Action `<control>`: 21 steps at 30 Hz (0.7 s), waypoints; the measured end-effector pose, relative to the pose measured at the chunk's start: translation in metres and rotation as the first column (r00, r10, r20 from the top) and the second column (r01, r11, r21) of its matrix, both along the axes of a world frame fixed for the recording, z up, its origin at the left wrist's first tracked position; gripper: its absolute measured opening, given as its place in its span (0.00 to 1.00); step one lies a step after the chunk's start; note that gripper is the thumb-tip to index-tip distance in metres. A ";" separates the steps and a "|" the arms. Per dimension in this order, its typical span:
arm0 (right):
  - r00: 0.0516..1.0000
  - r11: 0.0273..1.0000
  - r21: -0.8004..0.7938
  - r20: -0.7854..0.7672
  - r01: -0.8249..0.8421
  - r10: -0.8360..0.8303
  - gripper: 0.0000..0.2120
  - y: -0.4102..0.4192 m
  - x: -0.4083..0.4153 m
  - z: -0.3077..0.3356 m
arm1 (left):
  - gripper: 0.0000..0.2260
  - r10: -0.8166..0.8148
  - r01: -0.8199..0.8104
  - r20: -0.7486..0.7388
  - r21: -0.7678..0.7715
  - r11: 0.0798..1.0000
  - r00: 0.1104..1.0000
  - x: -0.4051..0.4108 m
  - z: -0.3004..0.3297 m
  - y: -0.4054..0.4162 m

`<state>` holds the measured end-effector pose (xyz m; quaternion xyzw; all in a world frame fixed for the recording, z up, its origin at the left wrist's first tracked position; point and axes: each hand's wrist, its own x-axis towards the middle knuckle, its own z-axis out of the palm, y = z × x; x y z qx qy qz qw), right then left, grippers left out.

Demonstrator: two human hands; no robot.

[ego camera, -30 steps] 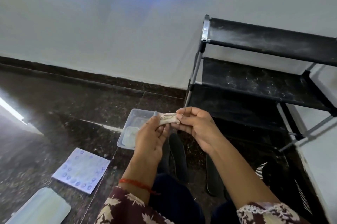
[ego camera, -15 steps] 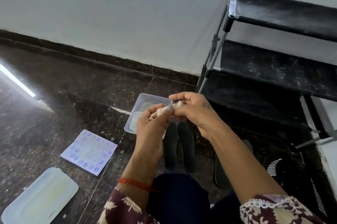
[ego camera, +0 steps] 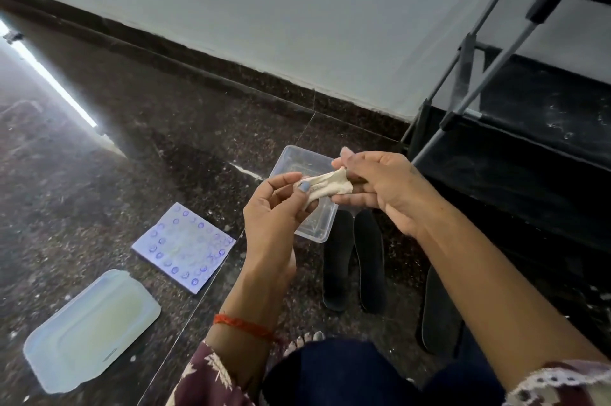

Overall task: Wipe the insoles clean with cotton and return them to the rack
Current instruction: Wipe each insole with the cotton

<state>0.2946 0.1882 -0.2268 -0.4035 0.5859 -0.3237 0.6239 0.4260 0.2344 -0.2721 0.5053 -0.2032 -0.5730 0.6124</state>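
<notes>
Off-white cotton (ego camera: pixel 325 185) stretches above the clear container (ego camera: pixel 305 161); our left hand (ego camera: pixel 276 207) and right hand (ego camera: pixel 380 187) pinch its ends, black insoles (ego camera: pixel 353 266) just beyond.

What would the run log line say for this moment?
stage: preparing cotton | both hands: left hand and right hand pinch cotton wad over clear tub | insoles: on floor | rack: no insoles seen
</notes>
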 end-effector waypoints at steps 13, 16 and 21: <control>0.925 0.939 0.079 -0.165 -0.335 0.343 0.09 -0.067 0.008 -0.120 | 0.08 -0.187 0.217 -0.142 0.239 0.946 0.972 0.031 -0.111 -0.042; 0.922 0.925 0.117 -0.102 -0.361 0.373 0.06 -0.079 0.016 -0.149 | 0.10 -0.136 0.135 -0.019 0.300 0.944 0.991 0.034 -0.137 -0.054; 0.945 0.937 0.175 -0.073 -0.303 0.319 0.08 -0.102 0.034 -0.192 | 0.13 -0.089 0.041 0.132 0.330 0.943 0.987 0.042 -0.185 -0.076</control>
